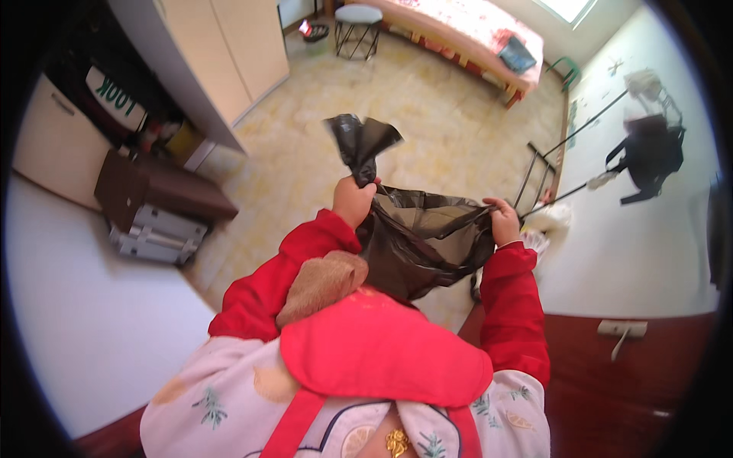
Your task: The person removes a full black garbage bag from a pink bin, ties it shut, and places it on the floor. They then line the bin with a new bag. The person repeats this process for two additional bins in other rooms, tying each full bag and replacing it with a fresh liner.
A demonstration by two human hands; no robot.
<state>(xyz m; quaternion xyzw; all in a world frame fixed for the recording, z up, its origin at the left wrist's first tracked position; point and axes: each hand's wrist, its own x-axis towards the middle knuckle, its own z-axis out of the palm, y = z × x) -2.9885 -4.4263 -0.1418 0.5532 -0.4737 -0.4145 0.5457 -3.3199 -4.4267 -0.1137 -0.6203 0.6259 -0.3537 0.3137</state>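
Note:
A black plastic bag [401, 257] hangs in front of me, its mouth spread wide between both hands. My left hand [353, 200] grips the bag's left side in a fist, and a bunched, flared end [361, 140] of black plastic sticks up above it. With thumb and fingers, my right hand [503, 221] pinches the right edge of the opening. Through the mouth I see thin, creased plastic walls; the bottom of the bag is hidden. A brown cloth [323, 280] lies against my left forearm, beside the red apron [389, 349].
A wardrobe [229, 51] and a brown box on a silver case [163, 223] stand left. Ahead are a round stool [358, 16] and a bed [458, 34]. At right, a metal rack [535, 172] and a black bag [653, 146] are by the white wall.

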